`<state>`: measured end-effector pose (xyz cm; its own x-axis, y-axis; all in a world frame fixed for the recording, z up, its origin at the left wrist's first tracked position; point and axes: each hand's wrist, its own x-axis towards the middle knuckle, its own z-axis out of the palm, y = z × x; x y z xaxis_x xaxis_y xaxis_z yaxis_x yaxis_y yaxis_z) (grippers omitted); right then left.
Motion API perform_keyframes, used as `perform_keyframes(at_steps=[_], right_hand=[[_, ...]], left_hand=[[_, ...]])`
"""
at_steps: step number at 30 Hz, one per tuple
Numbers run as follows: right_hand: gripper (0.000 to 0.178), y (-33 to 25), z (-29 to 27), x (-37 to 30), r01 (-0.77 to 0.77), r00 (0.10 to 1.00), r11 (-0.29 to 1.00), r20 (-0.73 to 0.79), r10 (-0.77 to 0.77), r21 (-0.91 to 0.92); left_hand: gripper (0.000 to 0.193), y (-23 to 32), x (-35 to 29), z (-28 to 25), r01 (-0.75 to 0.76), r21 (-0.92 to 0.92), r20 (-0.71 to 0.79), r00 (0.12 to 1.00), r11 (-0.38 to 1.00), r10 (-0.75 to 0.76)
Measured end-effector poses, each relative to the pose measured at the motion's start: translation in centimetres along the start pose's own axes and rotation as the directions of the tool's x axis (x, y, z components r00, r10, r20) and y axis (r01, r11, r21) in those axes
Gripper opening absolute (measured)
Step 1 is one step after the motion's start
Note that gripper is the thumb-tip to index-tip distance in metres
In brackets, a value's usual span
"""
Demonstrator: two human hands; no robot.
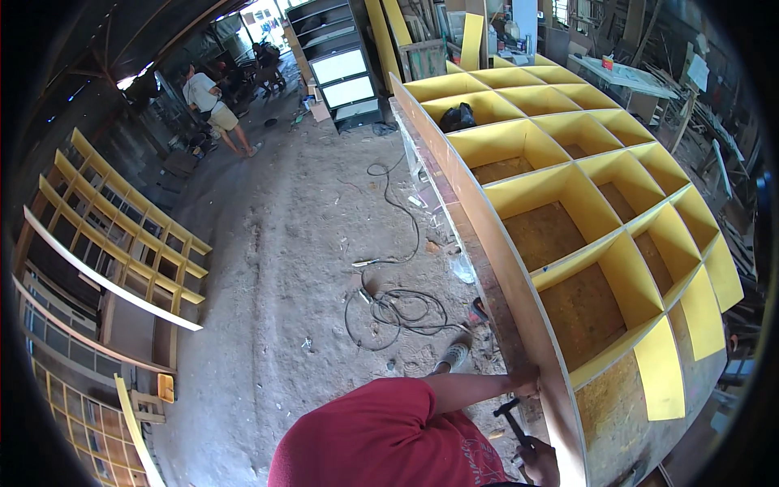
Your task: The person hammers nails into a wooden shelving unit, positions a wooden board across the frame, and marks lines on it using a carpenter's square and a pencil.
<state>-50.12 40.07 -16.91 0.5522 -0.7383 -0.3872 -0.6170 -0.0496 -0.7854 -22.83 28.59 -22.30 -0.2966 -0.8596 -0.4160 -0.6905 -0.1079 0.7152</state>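
Observation:
My right hand (540, 463) is closed round the handle of a hammer (513, 415), whose dark head points up and to the left. My left hand (526, 381) is at the outer face of a long side board (499, 247), its fingers drawn together against the wood. Anything between those fingers is too small or hidden to make out. The board runs along the near side of a large yellow wooden grid frame (578, 162), which lies on a worktable (462, 223) and has several open square compartments.
A black plastic bag (458, 118) sits in a far compartment. Coiled cable (406, 312) lies on the dusty floor beside my shoe (454, 355). More yellow lattice frames (134, 219) stand at left. A person (213, 105) is further back, near a dark shelf cabinet (333, 57).

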Motion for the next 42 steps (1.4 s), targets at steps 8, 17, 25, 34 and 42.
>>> perform_keyframes(at_steps=[8,17,25,34,42], right_hand=[[0.038,-7.2,-1.0,-0.7,-0.214,0.977,0.964,-0.012,0.215,-0.156],[0.035,-6.5,-0.8,-0.4,-0.209,0.975,0.946,0.026,0.222,-0.249],[0.036,4.7,2.0,0.0,-0.253,0.967,0.956,0.049,0.249,0.151],[0.034,-1.2,1.5,-1.0,-0.066,0.997,0.997,0.028,0.066,0.025],[0.036,-6.1,1.4,-2.9,-0.188,0.982,0.965,0.042,0.184,0.181]], left_hand=[[0.030,-3.3,2.4,4.1,-0.212,0.061,-0.373,0.902,0.975,0.219],[0.026,-2.7,1.2,3.1,-0.316,0.058,-0.380,0.870,0.947,0.314],[0.029,-0.2,-0.5,0.7,-0.283,-0.027,-0.260,0.928,0.959,0.266],[0.049,-1.9,0.3,2.1,0.133,-0.547,0.109,0.990,0.827,-0.087],[0.077,-1.4,-1.5,-0.5,0.188,-0.893,0.279,0.944,0.409,0.176]])
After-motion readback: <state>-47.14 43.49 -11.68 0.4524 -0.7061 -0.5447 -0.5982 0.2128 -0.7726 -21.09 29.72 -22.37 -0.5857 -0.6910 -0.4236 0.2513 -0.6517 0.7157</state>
